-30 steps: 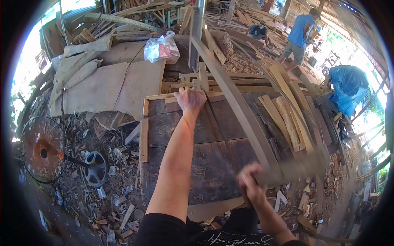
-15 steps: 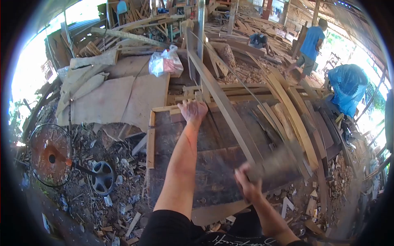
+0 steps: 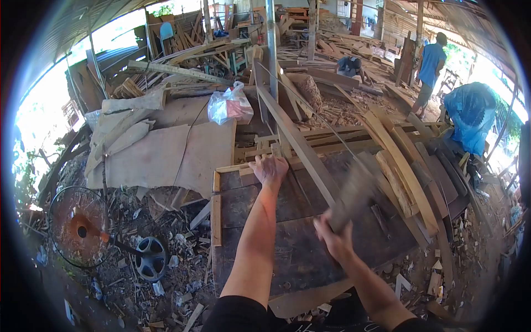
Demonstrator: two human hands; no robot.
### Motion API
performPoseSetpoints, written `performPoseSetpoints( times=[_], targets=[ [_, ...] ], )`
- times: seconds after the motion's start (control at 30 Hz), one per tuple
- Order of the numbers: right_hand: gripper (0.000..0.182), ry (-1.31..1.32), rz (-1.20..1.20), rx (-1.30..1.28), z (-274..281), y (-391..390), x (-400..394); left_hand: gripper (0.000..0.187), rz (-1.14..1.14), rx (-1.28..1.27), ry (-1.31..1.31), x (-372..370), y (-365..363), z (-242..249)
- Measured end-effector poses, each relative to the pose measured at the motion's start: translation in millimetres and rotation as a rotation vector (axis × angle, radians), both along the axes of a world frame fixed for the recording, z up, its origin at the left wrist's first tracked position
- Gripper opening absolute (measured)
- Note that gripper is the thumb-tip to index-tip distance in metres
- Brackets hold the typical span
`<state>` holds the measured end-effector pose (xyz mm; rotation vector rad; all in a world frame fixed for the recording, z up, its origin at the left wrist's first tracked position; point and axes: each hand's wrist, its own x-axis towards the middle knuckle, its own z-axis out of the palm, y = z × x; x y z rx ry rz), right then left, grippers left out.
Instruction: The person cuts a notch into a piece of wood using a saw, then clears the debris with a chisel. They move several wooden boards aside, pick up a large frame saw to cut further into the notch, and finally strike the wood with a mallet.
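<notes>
My left hand [image 3: 269, 169] is closed at the far edge of a dark wooden worktop [image 3: 298, 243]. A short wooden stub [image 3: 276, 149] rises just behind its knuckles; what lies inside the fingers is hidden. In my right hand [image 3: 336, 237], fingers wrapped round, is a thick wooden block [image 3: 357, 193], smeared by motion and raised over the right part of the worktop. Light wooden strips [image 3: 216, 218] edge the worktop at its left. A long grey beam [image 3: 298, 146] slants down from the post to behind the right hand.
Curved planks [image 3: 406, 171] lie along the right side. A fan [image 3: 80, 227] with a round base [image 3: 151, 259] lies among scraps at left. Behind are a large board [image 3: 166, 152], a plastic bag [image 3: 231, 105], a metal post [image 3: 271, 50] and a standing person [image 3: 430, 69].
The wooden block in my right hand has swung up and left, away from the worktop's right side. My left hand keeps its place at the edge. The view has tilted upward slightly.
</notes>
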<state>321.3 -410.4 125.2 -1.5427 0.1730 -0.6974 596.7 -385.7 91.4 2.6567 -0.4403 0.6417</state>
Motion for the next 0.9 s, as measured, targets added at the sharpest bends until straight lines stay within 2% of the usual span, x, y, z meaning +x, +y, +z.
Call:
performPoseSetpoints(
  times=[0.1, 0.17, 0.23, 0.4, 0.5, 0.57, 0.67, 0.73, 0.83, 0.9],
  targets=[
    [0.023, 0.062, 0.005, -0.006, -16, 10, -85, 0.038, -0.007, -0.014, 0.024, 2, 2, 2],
    [0.022, 0.057, -0.006, 0.034, -10, 17, -96, 0.038, -0.020, -0.014, 0.044, 5, 2, 0],
    [0.022, 0.041, -0.027, 0.094, -5, 23, -93, 0.038, -0.022, -0.019, 0.001, 5, 1, -2],
    [0.022, 0.124, 0.058, 0.017, 33, 24, -45, 0.040, 0.000, -0.001, 0.006, 7, 0, -4],
    [0.023, 0.032, 0.031, -0.136, 17, 17, -54, 0.042, -0.017, 0.055, 0.082, 2, -1, 0],
    [0.022, 0.064, 0.009, -0.114, 11, 16, -76, 0.040, -0.013, 0.075, 0.102, 7, -2, -3],
    [0.022, 0.070, 0.027, -0.150, 13, 21, -111, 0.038, 0.002, 0.038, 0.005, 4, -1, -3],
    [0.015, 0.214, 0.091, -0.099, 15, 22, -118, 0.038, -0.006, 0.044, -0.009, 3, 0, -4],
    [0.021, 0.086, 0.030, 0.042, 5, 22, -91, 0.038, -0.013, 0.072, -0.007, 7, -2, -5],
    [0.021, 0.073, 0.045, 0.008, 6, 9, -61, 0.039, -0.009, 0.046, -0.030, 6, -2, -8]
  ],
)
